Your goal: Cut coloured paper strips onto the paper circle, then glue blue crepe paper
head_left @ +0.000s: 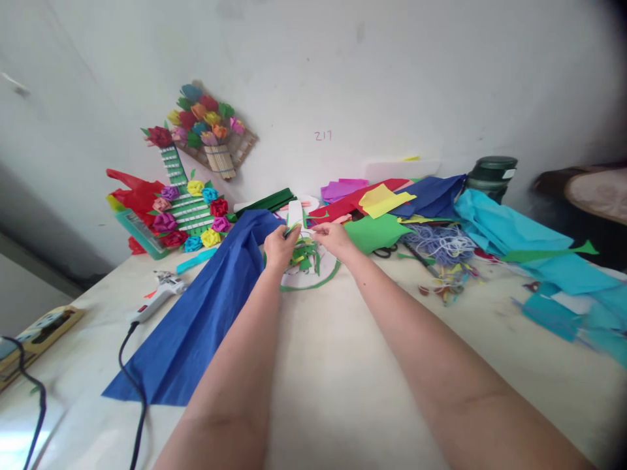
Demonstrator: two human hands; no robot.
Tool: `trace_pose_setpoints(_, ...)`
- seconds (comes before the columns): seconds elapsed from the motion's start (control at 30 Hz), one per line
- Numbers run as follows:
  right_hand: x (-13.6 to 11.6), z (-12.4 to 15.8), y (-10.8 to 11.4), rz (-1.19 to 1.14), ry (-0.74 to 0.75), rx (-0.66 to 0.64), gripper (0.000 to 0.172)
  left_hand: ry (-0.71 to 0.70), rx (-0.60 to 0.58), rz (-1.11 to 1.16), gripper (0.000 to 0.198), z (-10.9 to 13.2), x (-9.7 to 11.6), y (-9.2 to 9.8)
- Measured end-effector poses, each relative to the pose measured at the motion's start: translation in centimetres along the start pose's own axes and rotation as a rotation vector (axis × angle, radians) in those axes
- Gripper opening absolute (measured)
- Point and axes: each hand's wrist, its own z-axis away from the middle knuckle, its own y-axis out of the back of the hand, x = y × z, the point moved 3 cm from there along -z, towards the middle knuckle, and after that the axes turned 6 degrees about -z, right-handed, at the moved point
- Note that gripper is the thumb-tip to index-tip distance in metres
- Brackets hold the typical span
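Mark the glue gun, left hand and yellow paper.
Glue gun [158, 300]: head view, on its white body.
Left hand [281, 247]: head view, on the back of the hand.
Yellow paper [384, 201]: head view, near the middle of the sheet.

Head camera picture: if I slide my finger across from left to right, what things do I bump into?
Power strip → glue gun → left hand → right hand → yellow paper → dark green container.
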Motion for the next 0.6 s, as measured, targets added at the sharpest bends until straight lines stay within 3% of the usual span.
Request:
trace_pose_setpoints(0.23, 0.3, 0.3, -0.1, 0.229, 0.050, 0.020, 0.010, -0.028, -0.040, -0.166, 0.049, 0.1, 0.5, 0.4)
trace_pose_setpoints(0.47, -0.2, 0.9, 0.2, 0.416, -0.004, 0.009, 0.016, -0.133, -0.120, -0.221, 0.048, 0.2, 0.8, 0.4)
trace_pose_setpoints(0.6, -0.4, 1.1, 0.3, 0.518, -0.034, 0.001, 0.016, -0.099, -0.204, -0.193, 0.052, 0.0, 0.5, 0.4)
